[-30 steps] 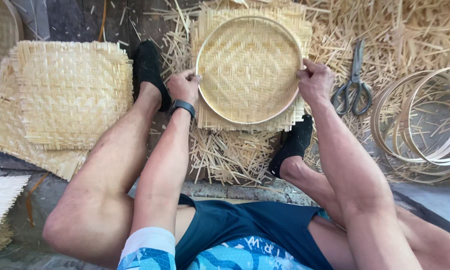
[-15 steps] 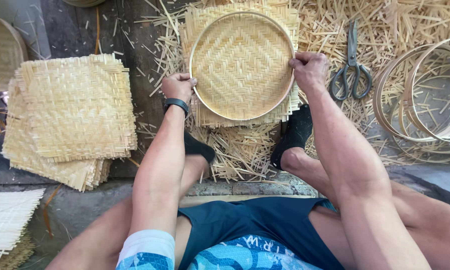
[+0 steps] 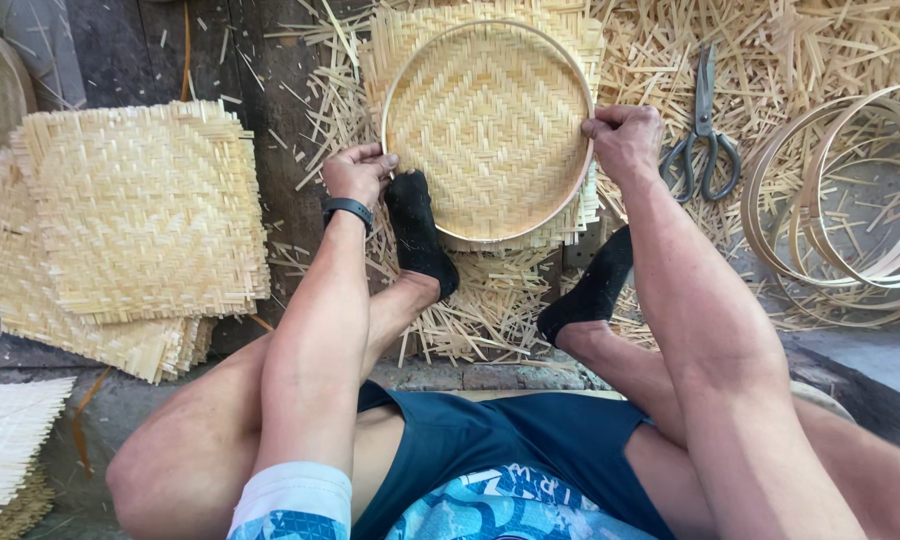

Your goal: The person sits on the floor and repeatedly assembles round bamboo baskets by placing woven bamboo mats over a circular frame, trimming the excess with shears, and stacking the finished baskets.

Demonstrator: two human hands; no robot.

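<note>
Straw-littered ground bears a round woven tray [image 3: 488, 125], its rim gripped between left hand [image 3: 358, 172] and right hand [image 3: 625, 140].

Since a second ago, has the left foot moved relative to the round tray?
Yes. The left foot in its black sock has swung in from left of the left hand to the round tray's lower-left rim, just right of that hand.

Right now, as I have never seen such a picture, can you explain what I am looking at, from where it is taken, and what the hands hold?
The camera sits on a person's head and looks down at the legs and hands. The left hand and right hand grip opposite sides of a round woven tray with a hoop rim. A socked foot rests at its edge. On the ground lie a stack of mats, scissors, loose hoops and bamboo scraps.
</note>
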